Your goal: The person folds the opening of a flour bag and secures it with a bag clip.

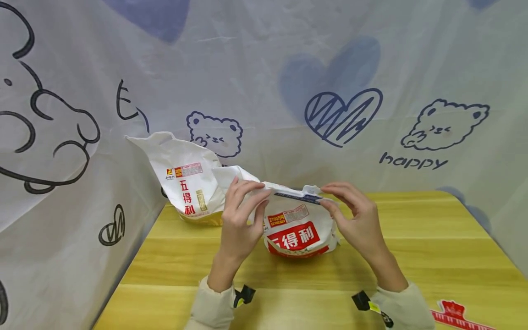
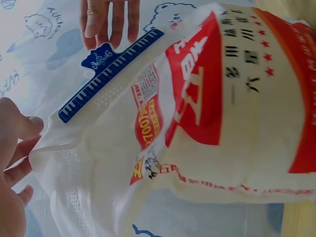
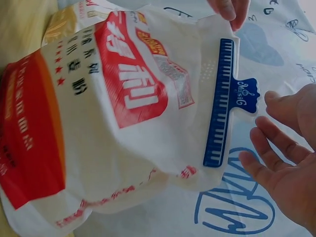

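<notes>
A white and red flour bag (image 1: 293, 236) stands upright on the table in front of me. Across its folded top lies a blue clip (image 3: 220, 106) printed with piano keys and the word Music. My left hand (image 1: 243, 217) pinches the top left corner of the bag between thumb and fingers, beyond the clip's end. My right hand (image 1: 359, 222) is beside the clip's handle. In the right wrist view its fingers (image 3: 271, 153) are spread and relaxed, with a small gap between thumb and handle.
A second flour bag (image 1: 194, 183), white and gold with its top standing loose, is behind on the left. A red clip (image 1: 455, 314) with a keyboard print lies at the front right of the wooden table (image 1: 412, 238). A printed curtain (image 1: 264, 82) hangs behind.
</notes>
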The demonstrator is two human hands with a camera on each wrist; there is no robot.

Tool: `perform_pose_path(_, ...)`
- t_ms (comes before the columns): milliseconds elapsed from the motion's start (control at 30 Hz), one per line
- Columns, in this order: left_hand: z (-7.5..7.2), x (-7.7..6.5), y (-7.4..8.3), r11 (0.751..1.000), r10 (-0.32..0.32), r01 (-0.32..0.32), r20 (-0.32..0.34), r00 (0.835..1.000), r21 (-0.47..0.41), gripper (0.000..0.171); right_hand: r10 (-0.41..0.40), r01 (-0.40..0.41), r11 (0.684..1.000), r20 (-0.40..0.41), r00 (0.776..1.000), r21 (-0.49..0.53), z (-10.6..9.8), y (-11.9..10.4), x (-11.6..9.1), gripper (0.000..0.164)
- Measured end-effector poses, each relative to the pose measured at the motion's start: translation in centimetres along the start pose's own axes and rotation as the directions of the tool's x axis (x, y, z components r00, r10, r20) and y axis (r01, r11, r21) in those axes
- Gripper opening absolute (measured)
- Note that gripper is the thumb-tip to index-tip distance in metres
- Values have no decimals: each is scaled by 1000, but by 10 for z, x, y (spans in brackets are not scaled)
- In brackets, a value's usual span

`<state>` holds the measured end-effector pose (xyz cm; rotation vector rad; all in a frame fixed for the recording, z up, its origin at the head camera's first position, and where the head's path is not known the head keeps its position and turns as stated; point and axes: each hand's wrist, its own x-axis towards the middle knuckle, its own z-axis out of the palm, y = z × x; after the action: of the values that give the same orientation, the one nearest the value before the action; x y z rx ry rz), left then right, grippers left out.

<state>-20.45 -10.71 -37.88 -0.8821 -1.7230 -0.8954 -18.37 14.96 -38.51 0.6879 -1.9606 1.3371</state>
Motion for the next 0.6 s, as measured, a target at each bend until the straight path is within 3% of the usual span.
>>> perform_pose_path(367,-7,-15,2,994,105,-104,-27,994,33,18,-3,6,991,19,1000,-134,-8,4,-14,31)
perform_pose_path(600,-5,-24,2,990,136,-136,26,990,22,20,-21,30,986,58,998,-165,-8,10,-25,34)
